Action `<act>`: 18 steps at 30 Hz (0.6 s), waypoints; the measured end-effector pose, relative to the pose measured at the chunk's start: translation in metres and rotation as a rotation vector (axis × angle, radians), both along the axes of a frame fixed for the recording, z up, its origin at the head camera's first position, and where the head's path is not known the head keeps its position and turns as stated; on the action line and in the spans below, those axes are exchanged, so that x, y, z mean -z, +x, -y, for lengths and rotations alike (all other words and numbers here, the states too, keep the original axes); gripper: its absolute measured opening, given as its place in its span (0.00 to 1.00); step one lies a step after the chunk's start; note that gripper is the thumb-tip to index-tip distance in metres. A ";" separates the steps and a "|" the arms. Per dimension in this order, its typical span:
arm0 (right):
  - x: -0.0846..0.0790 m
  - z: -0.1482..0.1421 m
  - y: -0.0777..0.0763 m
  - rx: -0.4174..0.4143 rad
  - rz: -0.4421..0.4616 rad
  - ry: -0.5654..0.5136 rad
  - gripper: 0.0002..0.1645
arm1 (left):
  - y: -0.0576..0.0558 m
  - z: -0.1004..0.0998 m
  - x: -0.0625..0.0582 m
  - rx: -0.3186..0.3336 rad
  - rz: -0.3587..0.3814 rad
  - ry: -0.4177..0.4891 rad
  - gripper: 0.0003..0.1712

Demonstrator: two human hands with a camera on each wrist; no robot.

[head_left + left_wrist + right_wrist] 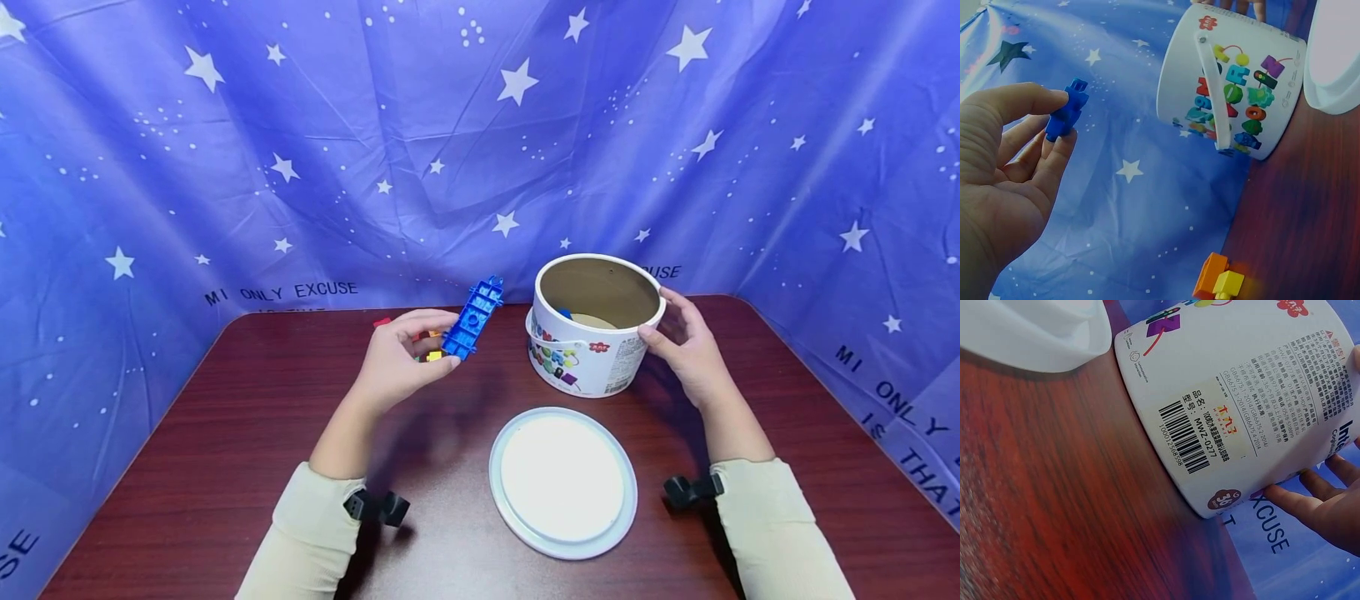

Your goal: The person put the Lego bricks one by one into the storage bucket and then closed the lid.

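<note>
My left hand (397,354) pinches a blue plastic toy vehicle base (474,318) between thumb and fingers, raised above the table. This base is long and narrow, with cross bars and a small loop at its upper end, and it tilts to the right. In the left wrist view the blue base (1067,112) shows edge-on at the fingertips. My right hand (688,350) grips the right side of a white printed bucket (577,367), thumb near the rim and fingers round the far side. Inside the upright, uncovered bucket a bit of blue (565,314) shows near the bottom.
A round white lid (562,479) lies on the dark red wooden table (225,467) in front of the bucket. Behind the left hand are small toy blocks, partly hidden, among them a yellow block (1229,284) and an orange block (1211,275). A blue starry curtain (420,125) hangs behind the table.
</note>
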State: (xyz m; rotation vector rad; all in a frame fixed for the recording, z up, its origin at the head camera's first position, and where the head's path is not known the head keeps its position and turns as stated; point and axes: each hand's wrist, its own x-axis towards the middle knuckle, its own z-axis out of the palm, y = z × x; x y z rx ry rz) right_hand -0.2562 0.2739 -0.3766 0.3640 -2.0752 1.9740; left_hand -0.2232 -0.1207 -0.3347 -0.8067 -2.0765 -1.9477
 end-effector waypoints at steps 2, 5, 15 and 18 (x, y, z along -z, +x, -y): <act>0.000 0.000 0.000 -0.001 0.000 0.002 0.41 | -0.002 -0.003 -0.001 0.024 0.017 0.019 0.27; 0.000 0.000 0.000 0.003 0.002 0.009 0.41 | -0.005 -0.008 -0.004 0.039 0.024 0.022 0.28; 0.001 0.000 -0.001 0.004 0.004 0.016 0.42 | -0.014 -0.026 -0.011 0.043 0.058 -0.024 0.27; 0.001 -0.001 -0.001 0.005 0.009 0.016 0.42 | -0.018 -0.033 -0.011 0.057 0.061 -0.028 0.27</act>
